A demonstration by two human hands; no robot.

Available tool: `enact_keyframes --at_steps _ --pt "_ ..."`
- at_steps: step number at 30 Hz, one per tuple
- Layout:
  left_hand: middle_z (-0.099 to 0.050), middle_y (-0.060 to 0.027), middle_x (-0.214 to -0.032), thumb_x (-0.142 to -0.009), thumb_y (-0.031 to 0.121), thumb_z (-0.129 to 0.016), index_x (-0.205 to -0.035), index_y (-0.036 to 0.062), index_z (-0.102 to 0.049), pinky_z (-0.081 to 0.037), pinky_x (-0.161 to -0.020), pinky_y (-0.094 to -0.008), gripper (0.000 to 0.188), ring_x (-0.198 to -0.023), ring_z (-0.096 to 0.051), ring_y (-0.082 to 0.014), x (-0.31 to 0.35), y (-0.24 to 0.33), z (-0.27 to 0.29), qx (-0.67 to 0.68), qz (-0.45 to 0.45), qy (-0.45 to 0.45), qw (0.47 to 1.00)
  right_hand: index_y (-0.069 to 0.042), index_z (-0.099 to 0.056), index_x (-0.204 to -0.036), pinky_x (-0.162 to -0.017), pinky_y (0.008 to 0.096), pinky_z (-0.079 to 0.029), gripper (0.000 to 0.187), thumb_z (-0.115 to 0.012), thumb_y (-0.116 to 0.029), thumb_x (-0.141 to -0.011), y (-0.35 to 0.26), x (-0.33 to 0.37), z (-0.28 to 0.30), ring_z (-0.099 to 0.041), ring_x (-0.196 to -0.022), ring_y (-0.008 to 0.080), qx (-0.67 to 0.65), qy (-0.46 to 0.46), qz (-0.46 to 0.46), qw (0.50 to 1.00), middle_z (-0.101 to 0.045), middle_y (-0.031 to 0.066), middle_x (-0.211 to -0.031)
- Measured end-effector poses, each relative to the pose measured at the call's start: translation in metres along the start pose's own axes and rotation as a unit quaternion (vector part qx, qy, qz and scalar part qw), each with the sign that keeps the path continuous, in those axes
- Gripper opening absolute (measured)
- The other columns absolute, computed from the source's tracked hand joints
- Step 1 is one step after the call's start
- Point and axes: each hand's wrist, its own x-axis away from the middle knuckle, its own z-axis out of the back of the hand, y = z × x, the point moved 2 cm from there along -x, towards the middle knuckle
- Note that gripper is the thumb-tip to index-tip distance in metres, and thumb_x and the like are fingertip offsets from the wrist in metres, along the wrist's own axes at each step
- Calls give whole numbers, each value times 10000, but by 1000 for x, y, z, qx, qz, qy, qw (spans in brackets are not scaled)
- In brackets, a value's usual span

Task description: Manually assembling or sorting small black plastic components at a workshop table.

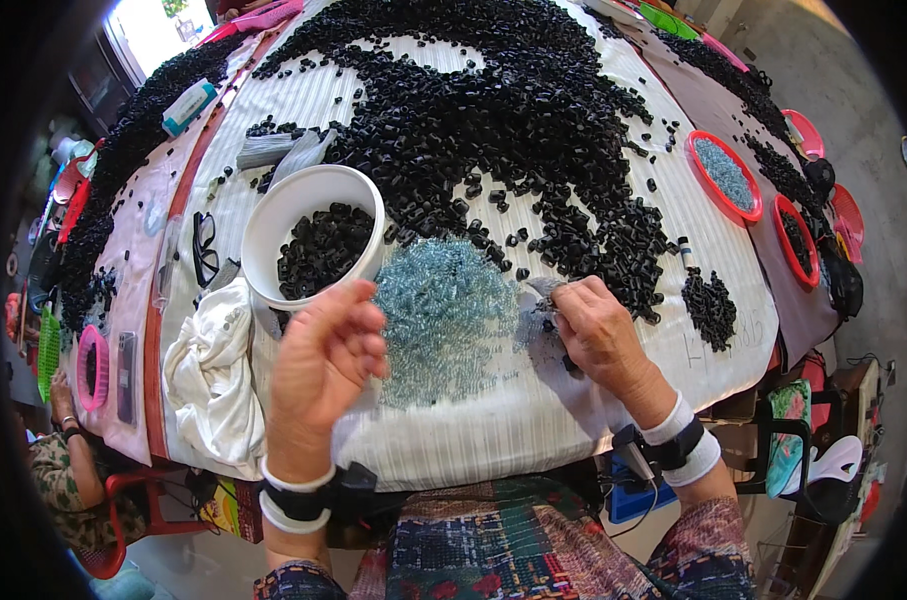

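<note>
Blue-grey pieces (441,285), small and glassy, heaped and strewn across the surface (473,440) between both hands: at two o'clock from the fingers of the left hand (325,365), at nine o'clock from those of the right hand (605,335). Left fingers loosely curled and blurred; impossible to tell whether holding anything. Right fingers bunched together, low over the surface; anything pinched too small to make out. White bucket (257,235), partly filled with black pieces (325,245), at twelve o'clock from the left hand. Red-rimmed basket (711,200) at one o'clock from the right hand.
</note>
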Motion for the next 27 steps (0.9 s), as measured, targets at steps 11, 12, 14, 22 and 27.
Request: enact_keyframes --at_steps 11,12,14,22,27 --pt "-646 -113 -844 -928 141 -555 -1038 -10 -577 -565 -540 -280 188 -689 -647 -153 9 -66 -24 -38 137 -44 989 -43 -539 -1014 -732 376 -452 288 -588 -22 -730 2 -7 -4 -542 -828 280 52 -39 7 998 -547 99 -839" --pt "-645 -111 -845 -927 143 -557 -1038 -9 -575 -564 -543 -281 189 -691 -645 -154 10 -68 -23 -38 142 -44 988 -43 -539 -1014 -732 376 -452 288 -588 -22 -730 1 -9 -2 -542 -828 280 52 -38 7 998 -547 99 -839" --pt "-644 -110 -845 -926 146 -560 -1039 -8 -574 -562 -547 -283 190 -692 -643 -155 10 -70 -24 -38 148 -46 987 -36 -538 -1014 -731 387 -468 276 -584 -13 -742 0 -15 1 -546 -833 293 -16 -22 -15 1000 -562 110 -852" --pt "-643 -120 -808 -928 88 -519 -1023 -27 -571 -575 -538 -303 158 -656 -649 -162 6 -70 -30 -17 146 -33 989 -45 -535 -1050 -750 368 -497 333 -571 14 -724 5 -54 -27 -568 -871 289 31 -13 16 999 -600 96 -897" --pt "-638 -110 -800 -928 86 -517 -1016 -19 -571 -567 -529 -303 147 -645 -639 -156 7 -67 -22 -9 145 -20 989 -52 -537 -1043 -749 365 -493 371 -608 17 -685 -3 -52 -19 -563 -885 281 29 -66 31 997 -585 77 -882"
